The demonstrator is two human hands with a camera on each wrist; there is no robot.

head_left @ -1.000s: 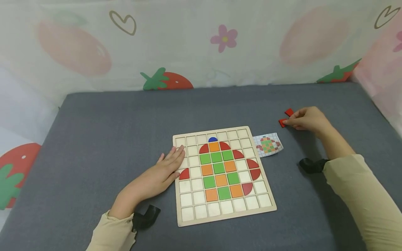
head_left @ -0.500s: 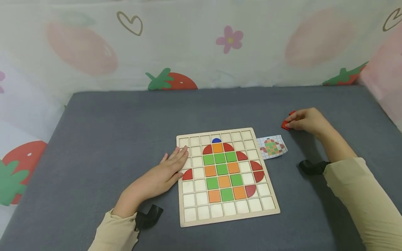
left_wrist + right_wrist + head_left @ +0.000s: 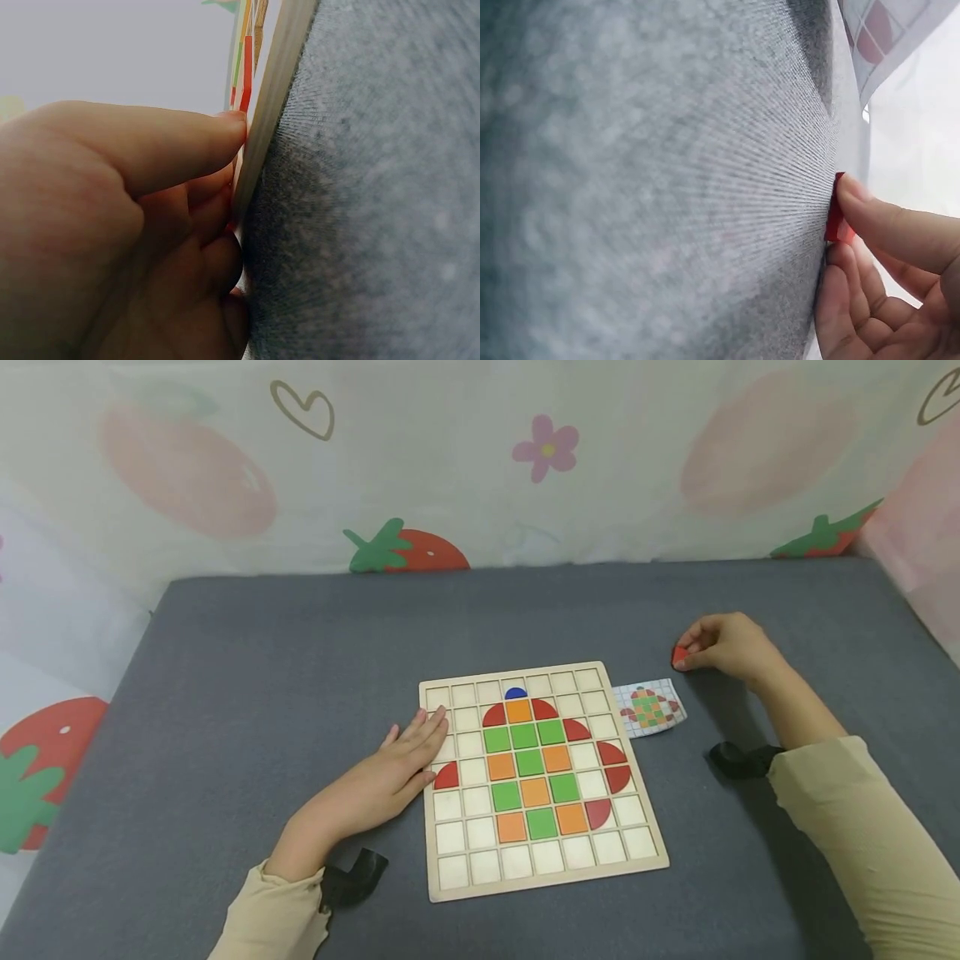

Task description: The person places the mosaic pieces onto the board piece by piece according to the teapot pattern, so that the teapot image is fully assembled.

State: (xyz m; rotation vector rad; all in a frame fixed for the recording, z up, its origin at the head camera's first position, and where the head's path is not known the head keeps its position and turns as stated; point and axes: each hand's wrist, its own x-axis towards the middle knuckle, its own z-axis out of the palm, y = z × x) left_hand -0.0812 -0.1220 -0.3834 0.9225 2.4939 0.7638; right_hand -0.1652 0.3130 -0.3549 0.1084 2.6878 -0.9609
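Note:
A light wooden grid board (image 3: 495,889) lies on the grey cloth, with green, orange, red and blue pieces in some of its squares. Along its left edge rests my left hand (image 3: 378,781), fingers extended over the rim, next to a red quarter-round piece (image 3: 447,776). In the left wrist view the thumb (image 3: 202,142) touches the board's edge. To the right of the board, my right hand (image 3: 727,645) pinches a red piece (image 3: 679,657) between thumb and fingers, low at the cloth. The right wrist view shows the red tile (image 3: 835,208) edge-on; a lighter red part shows behind it.
A printed pattern card (image 3: 649,707) sticks out from the board's right side. Black straps (image 3: 742,760) hang at both wrists. A patterned curtain (image 3: 600,468) stands behind the table's far edge.
My right fingers have closed in over the two red pieces; the farther one no longer shows separately. My left hand stays on the board. The head view has shifted slightly.

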